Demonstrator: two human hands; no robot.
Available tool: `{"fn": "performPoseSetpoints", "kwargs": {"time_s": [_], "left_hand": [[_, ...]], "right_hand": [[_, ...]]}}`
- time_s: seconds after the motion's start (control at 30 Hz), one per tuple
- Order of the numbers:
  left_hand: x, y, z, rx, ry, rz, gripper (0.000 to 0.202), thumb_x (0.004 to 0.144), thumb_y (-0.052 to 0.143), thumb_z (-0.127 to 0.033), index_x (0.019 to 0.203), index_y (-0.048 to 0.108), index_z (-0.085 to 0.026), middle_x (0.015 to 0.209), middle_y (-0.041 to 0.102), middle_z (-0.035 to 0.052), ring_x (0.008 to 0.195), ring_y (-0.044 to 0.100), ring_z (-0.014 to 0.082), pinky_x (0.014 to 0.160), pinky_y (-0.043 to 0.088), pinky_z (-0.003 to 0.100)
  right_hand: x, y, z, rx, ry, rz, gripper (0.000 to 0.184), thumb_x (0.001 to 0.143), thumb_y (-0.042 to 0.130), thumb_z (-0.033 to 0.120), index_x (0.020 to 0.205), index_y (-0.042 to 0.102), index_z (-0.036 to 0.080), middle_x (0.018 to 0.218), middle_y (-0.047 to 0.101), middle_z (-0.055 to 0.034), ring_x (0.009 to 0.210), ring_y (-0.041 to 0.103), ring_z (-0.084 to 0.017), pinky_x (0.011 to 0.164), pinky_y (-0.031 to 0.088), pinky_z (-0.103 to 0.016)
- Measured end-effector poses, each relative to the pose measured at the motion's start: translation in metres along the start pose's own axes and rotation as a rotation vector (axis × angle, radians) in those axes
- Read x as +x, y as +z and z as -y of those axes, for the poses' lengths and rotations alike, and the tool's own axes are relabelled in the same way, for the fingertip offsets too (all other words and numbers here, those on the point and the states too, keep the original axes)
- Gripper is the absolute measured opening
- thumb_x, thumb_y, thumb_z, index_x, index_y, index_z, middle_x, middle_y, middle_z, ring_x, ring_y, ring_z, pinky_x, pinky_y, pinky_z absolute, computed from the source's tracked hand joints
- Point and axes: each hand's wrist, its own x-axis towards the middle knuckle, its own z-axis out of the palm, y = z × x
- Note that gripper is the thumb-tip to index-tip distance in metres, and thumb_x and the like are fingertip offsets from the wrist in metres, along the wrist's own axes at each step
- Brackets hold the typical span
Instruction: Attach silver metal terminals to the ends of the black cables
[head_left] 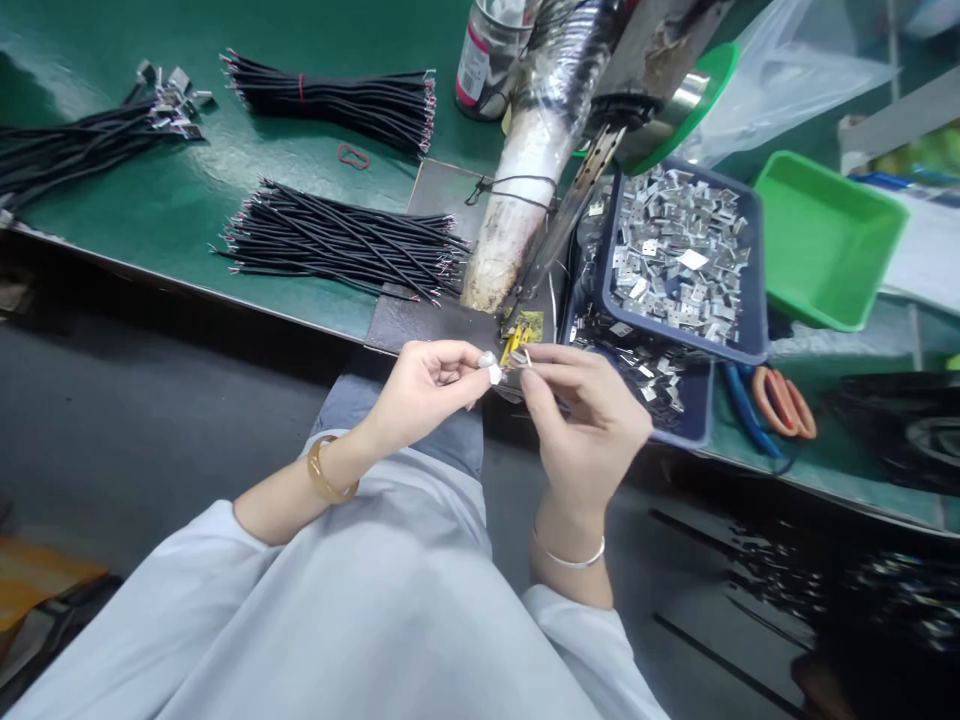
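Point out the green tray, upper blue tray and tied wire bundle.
green tray (825, 240), head view, bare floor.
upper blue tray (756, 285), head view, right rim.
tied wire bundle (345, 100), head view, middle.

wire bundles (341, 245) left of machine (525, 200) | clip tray (754, 290) right of machine | bin (825, 250) right of tray

Left hand (420, 392), right hand (589, 425) at clip (520, 355)

Both forearms angle inward, the left hand (424, 388) and right hand (589, 420) meeting, fingers pinched together at their tips.
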Motion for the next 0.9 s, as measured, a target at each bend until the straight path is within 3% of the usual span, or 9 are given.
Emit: {"fn": "performPoseSetpoints", "kwargs": {"time_s": [0.17,0.4,0.53,0.7,0.77,0.9], "left_hand": [[0.001,0.001,0.001,0.051,0.056,0.022,0.033,0.069,0.087,-0.038,0.065,0.067,-0.012,0.057,0.055,-0.004,0.051,0.044,0.004,0.049,0.036,0.018],[0.0,-0.004,-0.007,0.052,-0.063,0.064,0.04,0.07,0.085,-0.045,0.061,0.061,-0.014,0.05,0.049,-0.0047,0.047,0.04,0.0046,0.046,0.031,0.019],[0.0,-0.005,-0.01,0.053,-0.123,0.051,0.037,0.062,0.09,-0.039,0.061,0.064,-0.012,0.051,0.047,-0.0057,0.048,0.035,0.0034,0.046,0.028,0.019],[0.001,-0.005,-0.004,0.009,-0.2,0.087,0.035,0.055,0.093,-0.033,0.061,0.066,-0.011,0.053,0.052,-0.0042,0.05,0.038,0.0037,0.048,0.029,0.018],[0.002,-0.005,-0.001,-0.013,-0.196,0.075,0.032,0.055,0.092,-0.03,0.063,0.068,-0.011,0.052,0.05,-0.005,0.05,0.038,0.0034,0.048,0.03,0.018],[0.003,-0.007,-0.001,-0.005,-0.106,0.067,0.021,0.061,0.084,-0.024,0.062,0.067,-0.011,0.052,0.048,-0.0057,0.05,0.037,0.0031,0.049,0.031,0.018]], "right_hand": [[-0.001,0.005,-0.002,0.105,0.075,0.092,0.01,0.088,0.07,0.013,0.085,0.073,0.022,0.097,0.078,-0.0019,0.09,0.076,-0.016,0.071,0.063,-0.026],[-0.008,0.011,-0.003,-0.15,-0.204,-0.067,0.018,0.088,0.068,0.008,0.097,0.072,0.023,0.102,0.078,-0.0025,0.095,0.076,-0.018,0.086,0.063,-0.033],[-0.011,0.01,-0.004,0.046,-0.123,-0.12,0.013,0.093,0.062,0.012,0.096,0.07,0.022,0.097,0.078,-0.0032,0.093,0.076,-0.018,0.08,0.064,-0.033],[-0.01,0.01,-0.003,0.155,0.002,-0.003,0.01,0.094,0.062,0.013,0.093,0.068,0.021,0.099,0.077,-0.0033,0.087,0.076,-0.016,0.073,0.065,-0.029],[-0.009,0.01,-0.002,0.085,-0.065,-0.051,0.011,0.091,0.065,0.011,0.093,0.069,0.021,0.097,0.078,-0.0027,0.088,0.076,-0.016,0.073,0.065,-0.029],[-0.008,0.009,-0.001,-0.147,-0.331,-0.122,0.019,0.084,0.074,0.007,0.094,0.07,0.022,0.092,0.079,-0.0011,0.083,0.077,-0.016,0.073,0.064,-0.028]]}}
